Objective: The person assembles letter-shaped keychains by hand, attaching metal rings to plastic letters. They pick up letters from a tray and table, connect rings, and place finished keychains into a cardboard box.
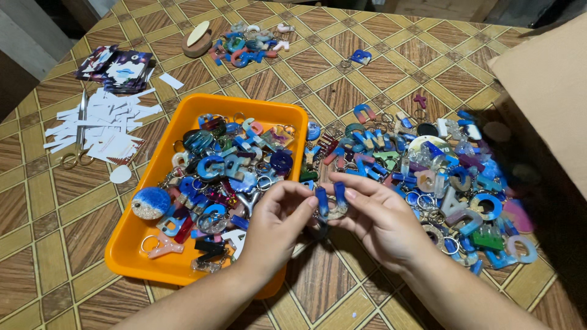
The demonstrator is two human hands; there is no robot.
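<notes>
**U-shaped keychain held over the table between tray and heap**

A blue-and-clear U-shaped letter keychain (pixel 331 202) sits pinched between both hands, just past the orange tray's (pixel 125 244) right edge; the left hand (pixel 278 221) closes its fingertips on the left side, the right hand (pixel 379 215) on the other; the tray already holds many resin keychains; a larger loose heap (pixel 446 165) lies to the right, a smaller cluster (pixel 247 44) farther off; much appears unsorted.
</notes>
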